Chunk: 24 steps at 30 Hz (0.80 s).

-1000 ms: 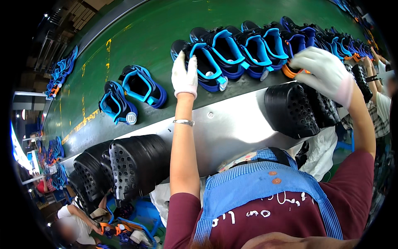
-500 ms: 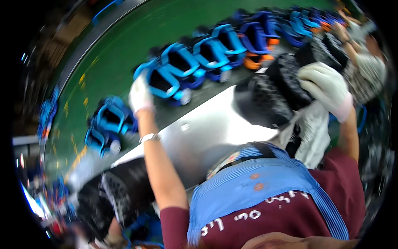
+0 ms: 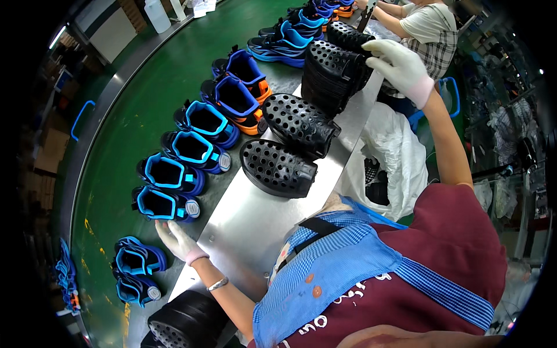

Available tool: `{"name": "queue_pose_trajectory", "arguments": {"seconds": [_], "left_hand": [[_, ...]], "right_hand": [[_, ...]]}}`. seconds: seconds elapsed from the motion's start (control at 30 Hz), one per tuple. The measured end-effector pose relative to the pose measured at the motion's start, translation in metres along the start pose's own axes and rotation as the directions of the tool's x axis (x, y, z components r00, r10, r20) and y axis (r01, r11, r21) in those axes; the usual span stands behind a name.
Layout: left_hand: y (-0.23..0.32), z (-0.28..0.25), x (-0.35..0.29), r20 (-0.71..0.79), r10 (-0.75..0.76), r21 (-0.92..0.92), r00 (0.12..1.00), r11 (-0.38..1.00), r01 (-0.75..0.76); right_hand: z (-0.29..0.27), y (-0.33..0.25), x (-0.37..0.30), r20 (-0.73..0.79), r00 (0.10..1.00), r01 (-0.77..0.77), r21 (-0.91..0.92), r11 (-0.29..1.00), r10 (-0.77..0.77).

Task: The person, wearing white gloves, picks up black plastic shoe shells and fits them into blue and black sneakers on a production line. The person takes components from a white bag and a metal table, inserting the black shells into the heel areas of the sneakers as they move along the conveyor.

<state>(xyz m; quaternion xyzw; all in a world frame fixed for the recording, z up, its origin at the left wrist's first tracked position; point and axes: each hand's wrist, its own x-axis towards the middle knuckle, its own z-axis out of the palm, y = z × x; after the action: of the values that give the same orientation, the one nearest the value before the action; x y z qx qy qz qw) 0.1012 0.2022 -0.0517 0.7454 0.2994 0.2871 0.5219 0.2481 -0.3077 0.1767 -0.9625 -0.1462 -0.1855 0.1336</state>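
Observation:
My left hand (image 3: 178,242), in a white glove, has its fingers stretched out beside the heel of the nearest black shoe with a light-blue collar (image 3: 158,203). It holds nothing. My right hand (image 3: 400,66), also gloved, curls its fingers over the edge of a stack of black perforated shoe inserts (image 3: 331,78) on the metal ledge (image 3: 243,217). Some fingertips are hidden against the stack. Two more inserts lie apart in front of it, one nearer (image 3: 278,168) and one behind (image 3: 299,123), holes facing up.
Blue-collared shoes and orange-heeled shoes (image 3: 235,98) stand in a row on the green belt (image 3: 125,151). Another pair (image 3: 136,261) sits nearer. More inserts (image 3: 188,319) are stacked at the ledge's near end. A white bag (image 3: 394,151) hangs right. Across, a person (image 3: 426,35) works.
The view has turned and sharpened. Two inserts now lie separately on the ledge in front of the stack. My left hand is now by the nearest shoe's heel, fingers spread.

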Motion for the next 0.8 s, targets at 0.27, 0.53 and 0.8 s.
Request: {"name": "queue_pose_trajectory", "arguments": {"seconds": [0.27, 0.53, 0.8], "left_hand": [[-0.012, -0.005, -0.002, 0.064, -0.081, -0.055, 0.995, 0.995, 0.084], [-0.025, -0.004, -0.011, -0.013, -0.054, -0.002, 0.998, 0.999, 0.054], [-0.027, -0.013, -0.016, -0.039, 0.019, 0.174, 0.999, 0.985, -0.012]], "right_hand": [[0.022, 0.021, 0.028, 0.011, 0.963, 0.264, -0.213, 0.941, -0.268], [0.038, -0.116, -0.004, 0.174, 0.767, 0.584, 0.209, 0.784, -0.617], [0.063, -0.136, -0.020, 0.355, 0.581, 0.731, 0.168, 0.661, -0.732]]}}
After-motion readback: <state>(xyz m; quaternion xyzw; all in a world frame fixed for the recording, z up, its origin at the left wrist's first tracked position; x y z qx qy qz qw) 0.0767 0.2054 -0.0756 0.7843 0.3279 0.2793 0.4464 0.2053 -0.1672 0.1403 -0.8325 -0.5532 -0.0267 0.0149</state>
